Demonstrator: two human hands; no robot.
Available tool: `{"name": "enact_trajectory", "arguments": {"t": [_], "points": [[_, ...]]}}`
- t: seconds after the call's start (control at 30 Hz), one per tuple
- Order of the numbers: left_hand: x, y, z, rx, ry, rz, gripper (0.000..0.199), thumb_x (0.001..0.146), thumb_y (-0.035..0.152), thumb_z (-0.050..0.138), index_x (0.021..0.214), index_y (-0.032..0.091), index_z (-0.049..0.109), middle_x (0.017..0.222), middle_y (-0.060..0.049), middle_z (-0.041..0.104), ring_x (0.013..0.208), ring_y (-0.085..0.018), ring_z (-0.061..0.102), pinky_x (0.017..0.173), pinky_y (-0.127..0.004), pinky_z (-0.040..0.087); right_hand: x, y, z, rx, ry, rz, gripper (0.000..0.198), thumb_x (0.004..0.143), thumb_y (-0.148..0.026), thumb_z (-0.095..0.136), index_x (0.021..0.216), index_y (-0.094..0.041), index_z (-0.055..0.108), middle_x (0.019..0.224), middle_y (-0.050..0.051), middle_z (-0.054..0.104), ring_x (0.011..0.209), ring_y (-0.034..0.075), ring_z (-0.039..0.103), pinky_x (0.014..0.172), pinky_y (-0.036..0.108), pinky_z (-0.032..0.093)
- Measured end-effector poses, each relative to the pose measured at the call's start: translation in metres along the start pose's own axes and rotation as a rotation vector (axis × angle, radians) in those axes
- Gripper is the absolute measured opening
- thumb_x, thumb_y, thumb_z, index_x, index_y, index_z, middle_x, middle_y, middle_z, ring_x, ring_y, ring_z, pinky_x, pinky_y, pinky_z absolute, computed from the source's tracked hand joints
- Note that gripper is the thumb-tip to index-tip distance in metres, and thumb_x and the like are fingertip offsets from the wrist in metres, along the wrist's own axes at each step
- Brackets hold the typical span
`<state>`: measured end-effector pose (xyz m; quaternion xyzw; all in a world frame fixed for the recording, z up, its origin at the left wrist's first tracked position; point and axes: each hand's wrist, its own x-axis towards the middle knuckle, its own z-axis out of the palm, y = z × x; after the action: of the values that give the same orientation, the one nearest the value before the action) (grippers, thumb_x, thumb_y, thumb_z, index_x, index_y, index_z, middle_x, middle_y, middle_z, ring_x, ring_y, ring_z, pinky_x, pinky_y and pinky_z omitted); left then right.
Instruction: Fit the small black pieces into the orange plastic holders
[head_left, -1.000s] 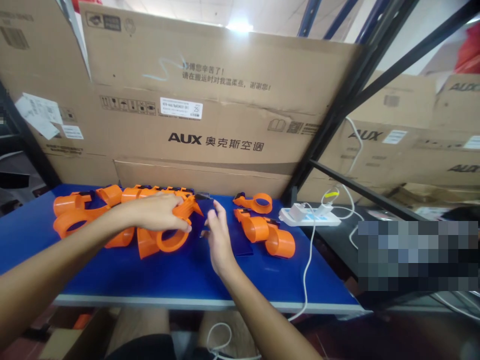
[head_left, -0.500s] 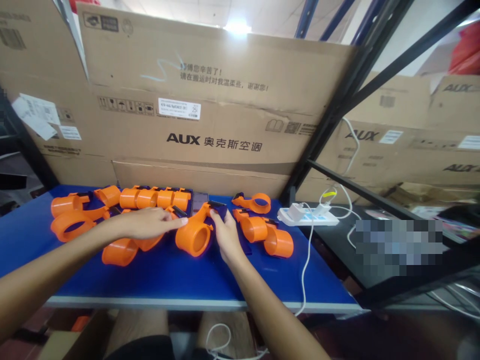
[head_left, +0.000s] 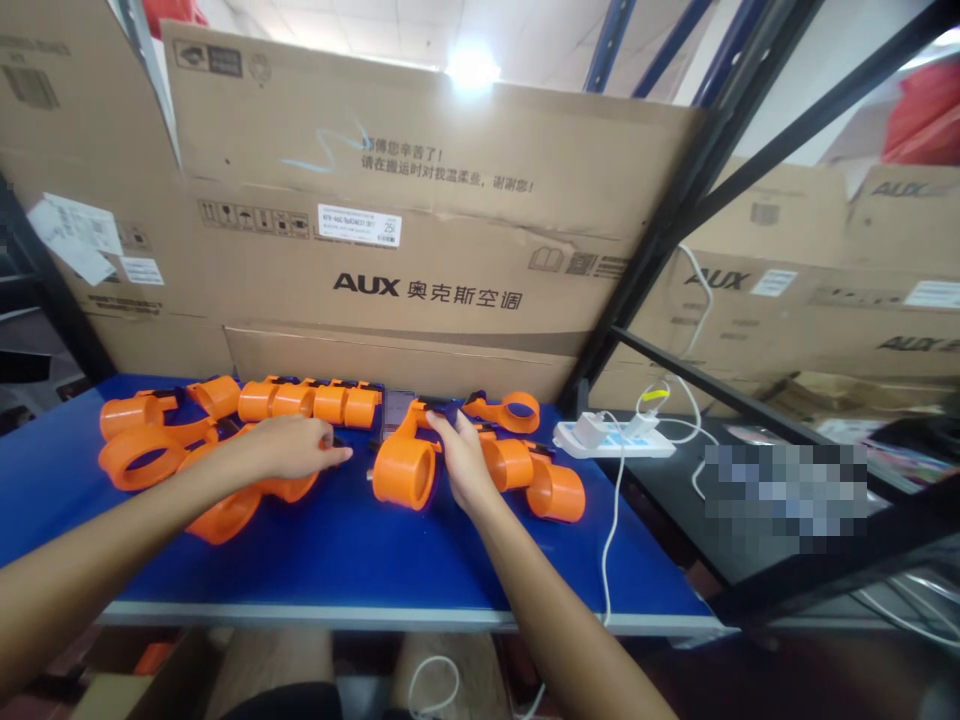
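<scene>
Dispenser [head_left: 403, 474] was located just below the center of the frame, in your right hand [head_left: 466, 465]. Your right thumb and fingers were clamped on its handle at the dark end, with part of the grip hidden by the hand itself. Its orange ring pointed toward the lower edge of the frame; contact between ring and table [head_left: 375, 575] could not be determined.

Your left hand [head_left: 289, 447] was positioned left of center, over the lower dispensers [head_left: 225, 512], and well apart from your right hand. Its fingers were bent, with one fingertip pointing right. You could not tell from this angle whether they were closed on anything.

Four upright dispensers stood side by side in a row [head_left: 292, 402] behind your left hand, near the carton [head_left: 427, 240]. A large ring [head_left: 124, 462] lay at the left of the frame. Right of your right hand, another dispenser [head_left: 556, 492] rested on the blue tabletop. Beyond it, at center right, was a white power strip [head_left: 656, 445], with a cable [head_left: 616, 540] running down past the table's front edge.
</scene>
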<state>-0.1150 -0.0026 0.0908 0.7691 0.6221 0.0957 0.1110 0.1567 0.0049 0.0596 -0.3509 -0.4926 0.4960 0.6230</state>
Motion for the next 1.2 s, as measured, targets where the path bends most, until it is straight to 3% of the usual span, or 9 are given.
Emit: {"name": "enact_trajectory", "arguments": {"t": [0.13, 0.27, 0.4, 0.47, 0.57, 0.67, 0.77, 0.93, 1.2], "points": [[0.0, -0.004, 0.003, 0.097, 0.094, -0.024, 0.062, 0.073, 0.081, 0.06, 0.089, 0.025, 0.079, 0.091, -0.019, 0.076, 0.084, -0.038, 0.068, 0.077, -0.042, 0.045, 0.002, 0.0, 0.001, -0.036, -0.036, -0.003, 0.038, 0.079, -0.04, 0.075, 0.113, -0.022, 0.072, 0.121, 0.006, 0.075, 0.118, 0.026, 0.065, 0.104, 0.039, 0.049], [-0.005, 0.013, -0.003, -0.026, 0.189, 0.047, 0.054, 0.073, 0.074, 0.068, 0.095, 0.027, 0.081, 0.096, -0.019, 0.078, 0.092, -0.042, 0.07, 0.082, -0.044, 0.046, 0.007, -0.001, 0.003, -0.061, -0.045, -0.022, 0.042, 0.076, -0.039, 0.077, 0.115, -0.023, 0.071, 0.119, 0.005, 0.074, 0.115, 0.025, 0.065, 0.104, 0.039, 0.049], [-0.004, 0.062, 0.005, -0.604, 0.334, 0.152, 0.044, 0.085, 0.062, 0.066, 0.109, 0.028, 0.078, 0.121, -0.013, 0.075, 0.117, -0.038, 0.065, 0.097, -0.042, 0.045, 0.014, -0.002, 0.006, -0.044, -0.147, 0.001, 0.038, 0.076, -0.04, 0.074, 0.111, -0.024, 0.072, 0.113, 0.004, 0.075, 0.111, 0.025, 0.067, 0.1, 0.039, 0.051], [0.001, 0.09, 0.021, -0.993, 0.265, 0.167, 0.042, 0.086, 0.057, 0.069, 0.114, 0.027, 0.077, 0.128, -0.011, 0.073, 0.119, -0.035, 0.065, 0.096, -0.04, 0.048, 0.016, -0.001, 0.005, -0.037, -0.153, -0.009, 0.034, 0.076, -0.039, 0.071, 0.107, -0.024, 0.072, 0.11, 0.003, 0.075, 0.11, 0.026, 0.066, 0.1, 0.038, 0.05], [0.015, 0.117, 0.052, -1.469, 0.163, 0.114, 0.047, 0.08, 0.05, 0.079, 0.119, 0.025, 0.074, 0.119, -0.01, 0.075, 0.113, -0.033, 0.068, 0.093, -0.039, 0.051, 0.018, 0.002, 0.001, -0.023, -0.122, -0.045, 0.03, 0.077, -0.037, 0.067, 0.103, -0.024, 0.072, 0.109, 0.002, 0.075, 0.112, 0.026, 0.065, 0.101, 0.037, 0.049], [0.033, 0.122, 0.077, -1.674, 0.183, 0.047, 0.043, 0.073, 0.046, 0.085, 0.106, 0.019, 0.077, 0.108, -0.01, 0.077, 0.106, -0.03, 0.07, 0.094, -0.038, 0.052, 0.018, 0.008, -0.003, -0.038, -0.155, -0.037, 0.035, 0.075, -0.034, 0.067, 0.108, -0.024, 0.071, 0.111, 0.002, 0.074, 0.115, 0.025, 0.063, 0.103, 0.036, 0.047], [0.047, 0.114, 0.091, -1.792, 0.279, 0.028, 0.044, 0.069, 0.045, 0.087, 0.101, 0.018, 0.076, 0.104, -0.01, 0.077, 0.099, -0.027, 0.071, 0.09, -0.035, 0.053, 0.016, 0.013, -0.004, -0.07, -0.162, 0.003, 0.045, 0.072, -0.029, 0.067, 0.117, -0.025, 0.069, 0.104, 0.0, 0.073, 0.104, 0.022, 0.065, 0.094, 0.033, 0.05], [0.05, 0.099, 0.097, -1.759, 0.423, -0.006, 0.047, 0.069, 0.048, 0.087, 0.102, 0.018, 0.074, 0.094, -0.006, 0.076, 0.085, -0.023, 0.071, 0.078, -0.033, 0.054, 0.009, 0.016, -0.007, -0.102, -0.065, 0.122, 0.04, 0.071, -0.028, 0.068, 0.111, -0.021, 0.068, 0.075, -0.004, 0.065, 0.063, 0.014, 0.059, 0.058, 0.024, 0.048], [0.044, 0.093, 0.1, -1.688, 0.461, 0.052, 0.045, 0.07, 0.049, 0.086, 0.102, 0.019, 0.076, 0.099, -0.007, 0.076, 0.088, -0.022, 0.071, 0.081, -0.031, 0.053, -0.001, 0.019, -0.008, -0.209, -0.096, 0.147, 0.023, 0.071, -0.036, 0.073, 0.084, -0.017, 0.073, 0.066, 0.0, 0.068, 0.057, 0.015, 0.06, 0.055, 0.026, 0.047]]}}
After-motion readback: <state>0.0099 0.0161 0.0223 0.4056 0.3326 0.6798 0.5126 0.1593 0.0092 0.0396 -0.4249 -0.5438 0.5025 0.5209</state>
